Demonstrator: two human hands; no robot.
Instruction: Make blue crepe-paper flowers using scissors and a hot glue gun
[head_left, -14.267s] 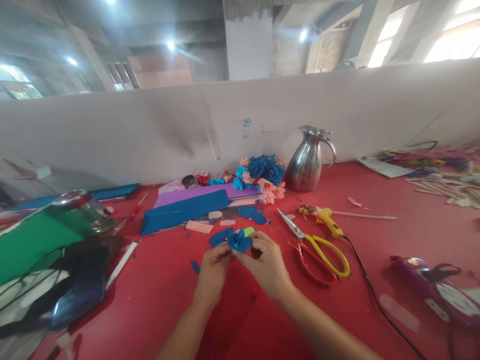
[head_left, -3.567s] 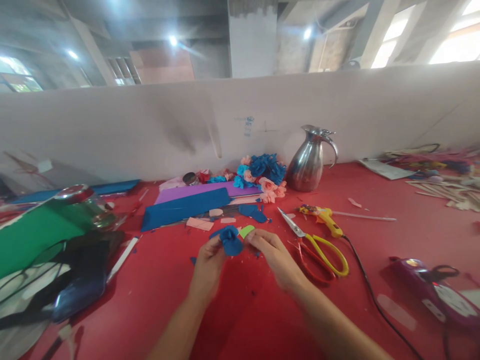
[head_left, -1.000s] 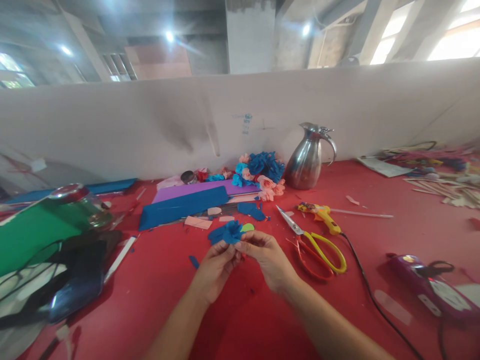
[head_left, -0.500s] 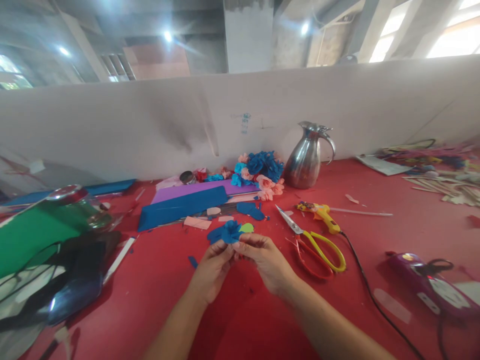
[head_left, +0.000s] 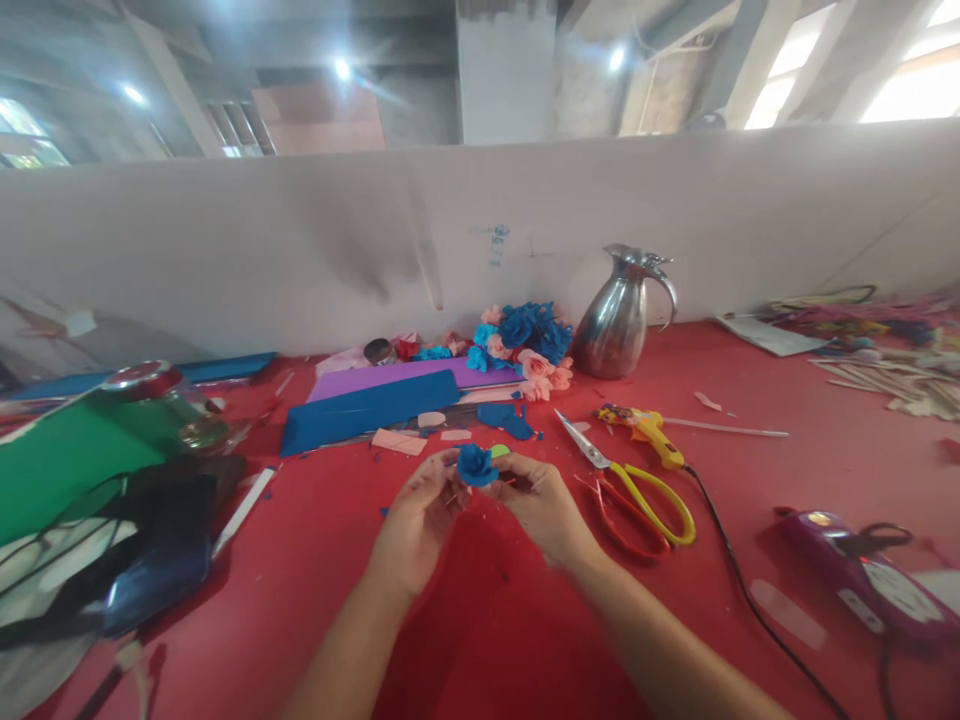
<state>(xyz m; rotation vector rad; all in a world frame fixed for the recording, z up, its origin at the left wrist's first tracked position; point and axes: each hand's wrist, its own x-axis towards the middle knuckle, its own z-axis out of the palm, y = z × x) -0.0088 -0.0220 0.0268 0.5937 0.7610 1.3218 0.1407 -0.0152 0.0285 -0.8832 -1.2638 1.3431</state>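
Observation:
A small blue paper flower with curled petals is held above the red table between my two hands. My left hand has its bent fingers closed at the flower's left side; part of its grip is hidden behind the petals. From the right, my right hand pinches the flower's edge between thumb and fingers. A bit of yellow-green paper shows just behind the right fingertips. Beyond the hands lie cut blue paper petals and pale pink paper strips.
Right of my hands are scissors with red and yellow handles, a yellow glue gun on a cord and a purple power strip. Behind stand a metal jug and a bunch of paper flowers. A glass jar is left.
The blue flower has turned in my fingers, so its curled centre now shows. My left hand has shifted its hold slightly; the view has moved a little.

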